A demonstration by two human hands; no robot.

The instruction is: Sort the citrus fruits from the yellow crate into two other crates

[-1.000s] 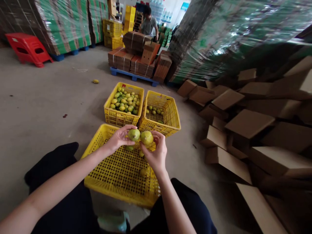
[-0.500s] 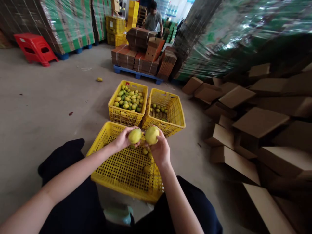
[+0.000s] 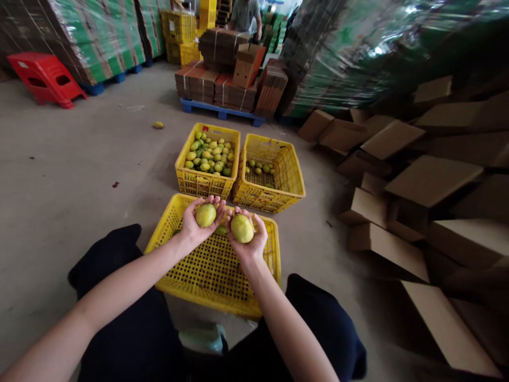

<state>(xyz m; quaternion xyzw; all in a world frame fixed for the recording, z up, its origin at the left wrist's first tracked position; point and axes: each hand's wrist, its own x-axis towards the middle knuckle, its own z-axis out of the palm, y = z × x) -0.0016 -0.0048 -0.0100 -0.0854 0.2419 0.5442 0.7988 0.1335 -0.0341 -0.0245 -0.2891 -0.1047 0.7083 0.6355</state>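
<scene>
My left hand (image 3: 190, 227) cradles a yellow-green lemon (image 3: 205, 215) in its upturned palm, fingers loosely curled. A second lemon (image 3: 242, 228) rests in my right hand (image 3: 253, 248), also palm up. Both hands are above the near yellow crate (image 3: 214, 306), where a greenish fruit (image 3: 221, 230) shows between them. My hands and forearms hide part of the crate's inside. Just beyond, the left yellow crate (image 3: 204, 184) is heaped with green and yellow lemons (image 3: 210, 154). Beside it, the right yellow crate (image 3: 294, 172) has several lemons (image 3: 259, 167) at its far left.
Loose cardboard boxes (image 3: 433, 180) are piled on the right. Behind the crates, a blue pallet (image 3: 222, 112) bears bundled cardboard (image 3: 234, 95), with a person (image 3: 243, 16) behind it. A red stool (image 3: 46, 79) stands at the far left. One lemon (image 3: 158, 125) lies on the floor.
My hands have turned palm up and moved slightly apart, the lemons now lying in the palms. Yellow fruit that showed beside my right wrist in the near crate is no longer in sight. The view has tipped downward.
</scene>
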